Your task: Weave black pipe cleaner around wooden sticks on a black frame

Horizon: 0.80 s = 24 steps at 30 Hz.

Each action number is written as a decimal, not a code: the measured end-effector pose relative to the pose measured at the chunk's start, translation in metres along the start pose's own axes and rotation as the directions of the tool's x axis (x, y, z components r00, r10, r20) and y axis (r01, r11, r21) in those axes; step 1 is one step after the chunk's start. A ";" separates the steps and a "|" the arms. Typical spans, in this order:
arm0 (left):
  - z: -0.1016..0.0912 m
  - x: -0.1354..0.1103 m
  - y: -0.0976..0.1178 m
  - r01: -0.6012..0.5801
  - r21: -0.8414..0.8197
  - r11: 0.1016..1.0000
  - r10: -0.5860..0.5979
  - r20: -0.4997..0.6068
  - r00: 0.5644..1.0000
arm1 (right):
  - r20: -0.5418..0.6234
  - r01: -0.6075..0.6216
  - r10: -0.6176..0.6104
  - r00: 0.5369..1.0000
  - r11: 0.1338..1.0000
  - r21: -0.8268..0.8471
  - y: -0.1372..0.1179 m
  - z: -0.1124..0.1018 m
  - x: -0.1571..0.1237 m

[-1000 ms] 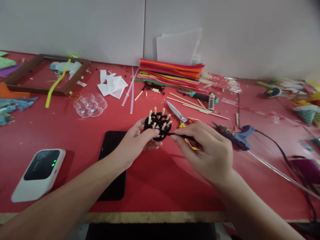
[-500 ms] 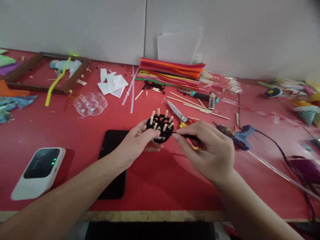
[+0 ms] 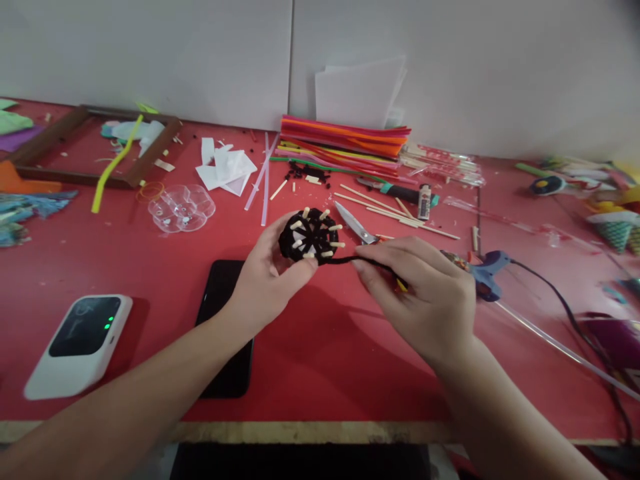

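Note:
My left hand (image 3: pixel 273 270) is closed around a small round black wheel-like piece (image 3: pixel 313 235), thumb along its near edge. Several short pale wooden pegs stick out of its rim, and dark spokes cross its middle. From the near side of the wheel a black pipe cleaner (image 3: pixel 341 261) runs to the right. My right hand (image 3: pixel 420 293) pinches that strand between thumb and fingers, a short gap away from the wheel. Behind the right hand lie scissors (image 3: pixel 356 223) with yellow handles, partly hidden by it.
Farther back are a pile of coloured pipe cleaners (image 3: pixel 345 141) and several wooden sticks (image 3: pixel 385 208). A blue glue gun (image 3: pixel 487 273) with its cord lies right. Nearer are a black phone (image 3: pixel 227 373), partly under my left arm, and a white device (image 3: pixel 80 347).
The wheel has been tipped and turned so its pegged face points more toward me, and it has moved slightly left and up. A longer stretch of pipe cleaner shows between my hands.

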<state>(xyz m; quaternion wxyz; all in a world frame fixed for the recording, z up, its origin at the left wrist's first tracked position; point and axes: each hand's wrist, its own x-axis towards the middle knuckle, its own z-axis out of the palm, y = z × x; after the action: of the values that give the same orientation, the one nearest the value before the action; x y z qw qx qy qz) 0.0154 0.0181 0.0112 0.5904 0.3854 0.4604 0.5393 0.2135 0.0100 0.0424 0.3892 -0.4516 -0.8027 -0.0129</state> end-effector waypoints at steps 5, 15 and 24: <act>0.000 -0.007 -0.002 -0.204 0.110 0.973 0.206 -0.013 0.978 | 0.006 -0.106 0.106 0.994 0.993 0.055 -0.008 -0.003 0.000; -0.005 -0.012 -0.002 -0.378 0.228 0.897 0.377 0.051 0.925 | 0.081 -0.446 0.450 0.889 0.815 0.371 -0.033 0.006 -0.012; -0.005 -0.014 -0.001 -0.357 0.240 0.903 0.358 0.041 0.933 | 0.012 -0.350 0.360 0.933 0.899 0.264 -0.034 0.007 -0.014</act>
<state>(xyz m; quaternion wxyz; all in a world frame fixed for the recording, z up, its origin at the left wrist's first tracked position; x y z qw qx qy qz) 0.0108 0.0039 0.0106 0.4288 0.5317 0.4457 0.5786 0.1883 -0.0170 0.0400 0.4562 -0.5345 -0.6941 0.1560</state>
